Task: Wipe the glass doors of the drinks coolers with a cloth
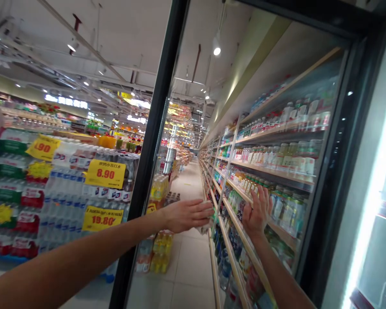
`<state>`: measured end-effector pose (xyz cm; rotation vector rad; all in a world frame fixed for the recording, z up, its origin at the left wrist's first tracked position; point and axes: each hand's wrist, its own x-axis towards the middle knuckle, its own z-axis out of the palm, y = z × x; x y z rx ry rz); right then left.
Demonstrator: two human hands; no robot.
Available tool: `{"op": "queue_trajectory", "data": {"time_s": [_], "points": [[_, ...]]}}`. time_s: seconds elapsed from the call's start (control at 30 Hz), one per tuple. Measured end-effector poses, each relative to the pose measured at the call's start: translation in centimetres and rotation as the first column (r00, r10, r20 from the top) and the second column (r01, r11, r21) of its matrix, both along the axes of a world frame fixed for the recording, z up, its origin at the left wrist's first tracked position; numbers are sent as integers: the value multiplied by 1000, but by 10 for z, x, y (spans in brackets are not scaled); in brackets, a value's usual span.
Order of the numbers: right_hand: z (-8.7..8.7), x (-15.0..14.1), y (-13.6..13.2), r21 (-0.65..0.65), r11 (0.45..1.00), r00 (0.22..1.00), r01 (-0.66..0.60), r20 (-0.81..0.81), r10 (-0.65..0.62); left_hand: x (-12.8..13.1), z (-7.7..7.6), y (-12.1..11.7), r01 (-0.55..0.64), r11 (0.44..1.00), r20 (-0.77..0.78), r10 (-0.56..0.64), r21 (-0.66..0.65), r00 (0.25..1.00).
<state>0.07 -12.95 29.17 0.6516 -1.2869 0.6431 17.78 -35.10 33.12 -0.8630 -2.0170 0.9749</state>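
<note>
Head view from my station: a supermarket aisle, with both bare arms reaching forward toward a tall glass-fronted drinks cooler. What I can log is contact, not purpose.

Left hand: arm crosses the frame from the lower left, passing in front of the black door frame. The hand is flattened and stretched out, with the fingers close together and pointing toward the cooler's shelves. A pale, crumpled item shows beneath the fingertips. I cannot tell whether the hand is holding it or only lies against it.

Right hand: raised, fingers spread wide, palm turned toward the shelved bottles. It is open and carries nothing I can see. Whether it touches the bottles or the glass, I cannot tell.

The bottles stand in rows on wood-edged shelves, just beyond the right hand, and run on down the aisle's right side.

Left of the door frame stand shrink-wrapped packs of bottled water with yellow price cards. Yellow-capped bottle packs sit on the tiled floor further along.
</note>
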Motion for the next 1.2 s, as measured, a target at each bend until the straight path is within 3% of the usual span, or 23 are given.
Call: {"op": "queue_trajectory", "data": {"time_s": [0.07, 0.13, 0.23, 0.3, 0.33, 0.4, 0.47, 0.57, 0.63, 0.67, 0.73, 0.8, 0.9, 0.97, 1.03, 1.1, 1.2], "points": [[0, 1, -1, 0, 1000, 1000, 3, -6, -3, 0, 3, -2, -1, 1000, 0, 1, 15, 1000], [0, 0, -1, -1, 1000, 1000, 4, -6, -4, 0, 26, -7, -15, 970, -168, 58, 245, 984], [-1, -1, 1, 1, 1000, 1000, 6, 0, -6, -4, 67, -12, 140, 791, -460, 193, 596, 867], [0, 2, 2, 0, 1000, 1000, 8, 10, -8, -9, 81, -10, 235, 703, -546, 256, 672, 798], [2, 6, 1, 0, 1000, 1000, 4, 13, -4, -12, 82, -6, 243, 699, -553, 258, 673, 792], [10, 21, -6, 6, 999, 999, -43, 0, 43, -19, 78, 4, 212, 747, -530, 214, 630, 820], [24, 43, -20, 64, 981, 982, -183, -46, 186, -24, 71, 14, 180, 806, -491, 152, 564, 858], [51, 75, -52, 244, 864, 882, -441, -58, 467, -26, 68, 21, 195, 821, -445, 79, 536, 892], [66, 89, -75, 307, 790, 829, -530, -9, 559, -19, 70, 17, 225, 811, -391, 5, 541, 921], [72, 92, -84, 314, 782, 824, -538, 4, 566, -13, 72, 13, 235, 811, -351, -39, 536, 936], [78, 94, -99, 322, 812, 857, -488, 0, 515, 0, 73, 0, 238, 806, -284, -90, 542, 955], [80, 96, -109, 340, 863, 915, -373, -23, 404, 13, 70, -14, 251, 759, -311, -68, 601, 948], [80, 101, -116, 355, 914, 975, -197, -25, 220, 19, 63, -29, 317, 648, -468, 69, 692, 881], [81, 99, -111, 371, 921, 990, -117, -26, 136, 16, 59, -32, 284, 653, -508, 181, 702, 842], [81, 86, -91, 373, 926, 997, -62, -27, 78, 10, 57, -31, 177, 694, -488, 280, 698, 827], [80, 57, -55, 291, 956, 1000, -23, -9, 27, 6, 54, -29, 82, 712, -459, 357, 698, 814], [78, 5, 7, -69, 997, 994, 40, 104, -33, 3, 49, -26, 8, 693, -426, 434, 721, 793]]}}
